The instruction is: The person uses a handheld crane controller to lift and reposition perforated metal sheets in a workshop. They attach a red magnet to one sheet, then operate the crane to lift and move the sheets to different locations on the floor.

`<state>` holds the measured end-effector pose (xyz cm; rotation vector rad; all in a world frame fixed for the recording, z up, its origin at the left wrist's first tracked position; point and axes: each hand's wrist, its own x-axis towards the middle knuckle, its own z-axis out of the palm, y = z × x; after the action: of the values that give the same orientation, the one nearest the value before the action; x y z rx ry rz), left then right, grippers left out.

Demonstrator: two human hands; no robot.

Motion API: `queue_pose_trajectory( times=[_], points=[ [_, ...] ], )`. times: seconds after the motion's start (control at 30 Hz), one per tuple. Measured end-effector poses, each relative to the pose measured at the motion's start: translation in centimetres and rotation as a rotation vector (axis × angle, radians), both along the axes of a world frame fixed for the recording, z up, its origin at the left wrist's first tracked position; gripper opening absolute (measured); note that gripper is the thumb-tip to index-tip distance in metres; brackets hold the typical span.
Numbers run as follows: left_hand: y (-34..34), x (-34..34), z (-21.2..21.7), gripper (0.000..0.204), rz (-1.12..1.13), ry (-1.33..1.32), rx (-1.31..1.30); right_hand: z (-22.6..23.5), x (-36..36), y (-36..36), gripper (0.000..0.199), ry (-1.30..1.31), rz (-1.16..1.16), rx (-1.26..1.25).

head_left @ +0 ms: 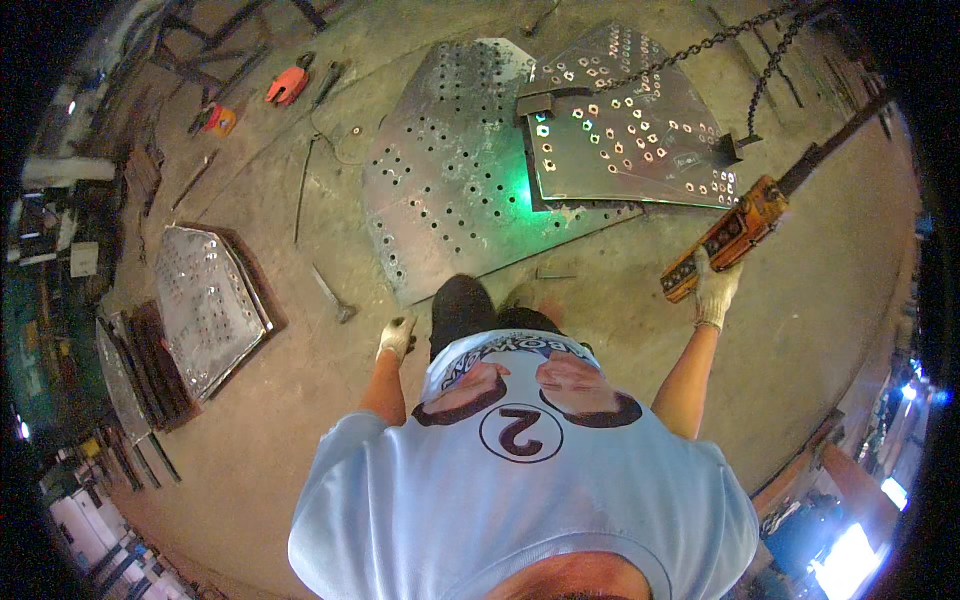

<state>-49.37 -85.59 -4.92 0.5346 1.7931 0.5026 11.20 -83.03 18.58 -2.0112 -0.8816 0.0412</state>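
My right hand [714, 288], in a pale work glove, grips an orange hoist pendant control [735, 235] with dark buttons; its thick dark cable [835, 140] runs to the upper right. My left hand [397, 337], gloved too, hangs low beside my leg with loosely bent fingers, and nothing shows in it. Ahead of me, a perforated steel plate [640, 150] lies tilted over the right part of a larger perforated plate [440, 225]. A lifting clamp [536, 104] on its left edge and another clamp [728, 150] on its right edge are joined to chains [710, 45].
A hammer [332, 295] lies on the floor near my left hand. Stacked perforated plates [205, 305] and dark steel bars [155, 365] sit at left. Farther off are an orange-red clamp [288, 85], a red-yellow tool [215, 121] and a steel frame [205, 50]. Green light glows on the larger plate.
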Motion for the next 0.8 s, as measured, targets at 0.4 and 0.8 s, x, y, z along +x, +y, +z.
queue_pose_trajectory(
  times=[0.4,0.8],
  points=[
    [11.6,4.4,1.8,0.054,-0.112,0.096,-0.117,1.3,9.7,5.6,0.077,-0.180,-0.316,0.030],
    [44.2,11.6,-6.4,0.060,-0.693,0.257,-0.211,-0.8,10.5,16.4,0.062,-0.138,-0.565,-0.035]
  ],
)
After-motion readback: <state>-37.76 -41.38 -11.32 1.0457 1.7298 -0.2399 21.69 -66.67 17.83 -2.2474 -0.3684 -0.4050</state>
